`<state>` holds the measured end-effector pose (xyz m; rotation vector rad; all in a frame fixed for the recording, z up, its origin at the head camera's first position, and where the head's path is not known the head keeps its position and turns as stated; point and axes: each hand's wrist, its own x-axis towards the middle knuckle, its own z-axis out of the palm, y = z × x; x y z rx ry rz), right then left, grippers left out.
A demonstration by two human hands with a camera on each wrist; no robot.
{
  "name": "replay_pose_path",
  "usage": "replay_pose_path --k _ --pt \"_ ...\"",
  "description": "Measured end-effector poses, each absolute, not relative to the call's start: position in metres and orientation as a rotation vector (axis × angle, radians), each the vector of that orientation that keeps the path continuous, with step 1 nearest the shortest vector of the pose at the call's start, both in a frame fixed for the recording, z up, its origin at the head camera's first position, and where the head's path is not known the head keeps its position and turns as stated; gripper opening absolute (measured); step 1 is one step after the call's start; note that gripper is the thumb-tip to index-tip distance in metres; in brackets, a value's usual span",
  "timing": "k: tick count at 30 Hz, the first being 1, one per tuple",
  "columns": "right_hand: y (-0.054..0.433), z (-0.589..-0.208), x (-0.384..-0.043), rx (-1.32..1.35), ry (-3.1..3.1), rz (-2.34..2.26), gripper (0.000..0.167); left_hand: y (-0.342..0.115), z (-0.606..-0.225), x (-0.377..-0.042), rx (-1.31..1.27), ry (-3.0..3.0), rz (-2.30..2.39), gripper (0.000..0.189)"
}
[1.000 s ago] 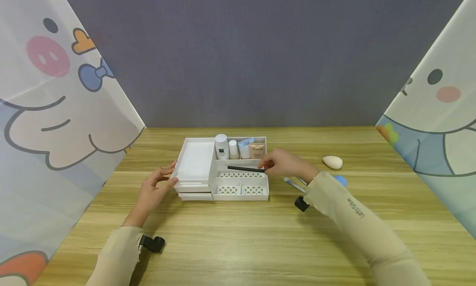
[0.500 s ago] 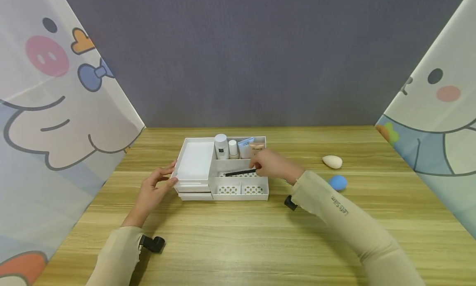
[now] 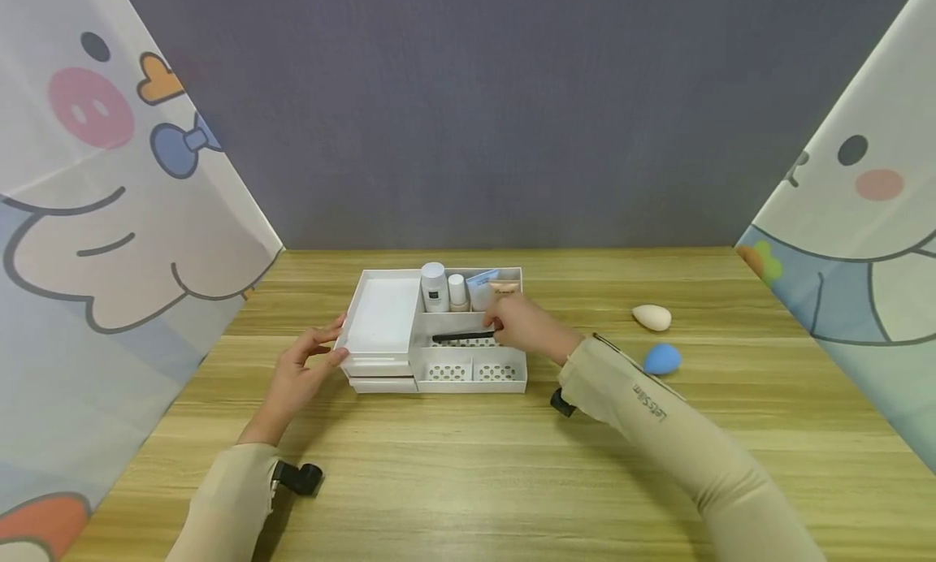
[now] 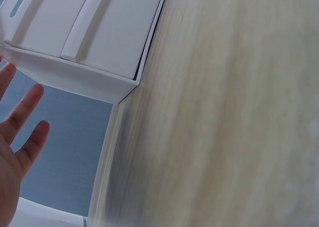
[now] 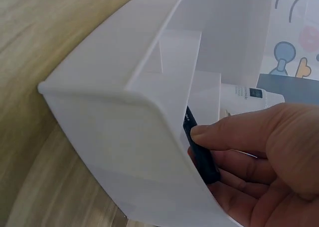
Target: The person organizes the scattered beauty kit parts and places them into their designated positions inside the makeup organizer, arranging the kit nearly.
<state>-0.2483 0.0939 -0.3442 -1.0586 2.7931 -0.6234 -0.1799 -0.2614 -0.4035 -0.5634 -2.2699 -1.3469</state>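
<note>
A white cosmetics organizer (image 3: 383,310) with drawers on its left and open compartments on its right stands on the table. My left hand (image 3: 300,375) rests against its left side, fingers extended and spread in the left wrist view. Between thumb and fingers, my right hand (image 3: 530,328) pinches one end of a slim black cosmetic pencil (image 3: 462,335), held low in the long middle compartment. Small pale lettering shows on the pencil (image 5: 192,122) in the right wrist view. Behind it stand a white bottle (image 3: 435,290), a smaller white-capped bottle (image 3: 457,292), a blue tube (image 3: 480,290) and a partly hidden peach tube (image 3: 504,287).
To the right on the wooden table (image 3: 439,473) lie a cream makeup sponge (image 3: 652,317) and a blue one (image 3: 662,358). Two perforated front compartments (image 3: 471,373) face me. A grey panel (image 3: 468,115) rises behind the table, with cartoon-printed sheets on both sides.
My right hand has moved left and lowered the pencil into the middle compartment, uncovering the blue sponge and covering part of the peach tube. My left hand stays in place.
</note>
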Motion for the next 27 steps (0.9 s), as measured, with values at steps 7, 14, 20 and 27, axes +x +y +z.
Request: replay_pose_path --k 7,14,20,27 --pt "0.0904 -0.3449 -0.2505 -1.130 2.808 -0.516 0.027 -0.2621 -0.4024 -0.1800 -0.564 -2.270 -1.348 0.030" --pt "0.0894 -0.3431 -0.2531 -1.090 2.765 -0.539 0.020 -0.2614 -0.4006 -0.1798 -0.571 -2.265 -1.363 0.029" --pt "0.0914 -0.3416 -0.2556 -1.027 2.716 -0.648 0.023 -0.2609 -0.4009 -0.1801 -0.573 -2.259 -1.362 0.029" --pt "0.0967 -0.3435 -0.2581 -1.061 2.703 -0.731 0.023 -0.2609 -0.4013 -0.1798 -0.581 -2.257 -1.351 0.029"
